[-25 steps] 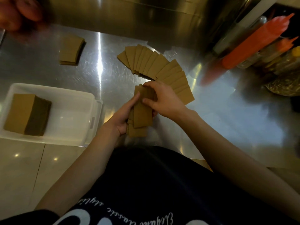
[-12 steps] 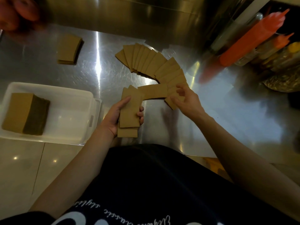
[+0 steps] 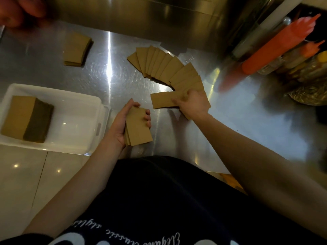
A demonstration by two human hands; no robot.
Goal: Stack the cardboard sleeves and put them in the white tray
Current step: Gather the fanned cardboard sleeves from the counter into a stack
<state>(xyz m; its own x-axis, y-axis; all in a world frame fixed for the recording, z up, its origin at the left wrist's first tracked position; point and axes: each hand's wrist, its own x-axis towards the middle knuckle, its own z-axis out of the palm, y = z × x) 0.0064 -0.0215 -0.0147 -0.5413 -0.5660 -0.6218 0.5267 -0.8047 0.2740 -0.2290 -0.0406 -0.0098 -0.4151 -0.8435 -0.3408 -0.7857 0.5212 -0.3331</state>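
Cardboard sleeves (image 3: pixel 169 71) are lying fanned on the steel counter (image 3: pixel 106 82). We are pinching one sleeve (image 3: pixel 162 101) in our right hand (image 3: pixel 192 105) while our left hand (image 3: pixel 123 124) is clasping the small stack (image 3: pixel 138 128). We should be squaring edges before loading the white tray (image 3: pixel 74 110).

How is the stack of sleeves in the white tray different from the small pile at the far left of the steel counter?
The tray stack is much thicker, showing a tall dark side of many edges; the counter pile is thin, only a few sleeves. The tray stack lies inside the white tray, near the person; the counter pile lies on the bare steel counter, farther away. Both are brown cardboard sleeves, squared up, untouched by either hand.
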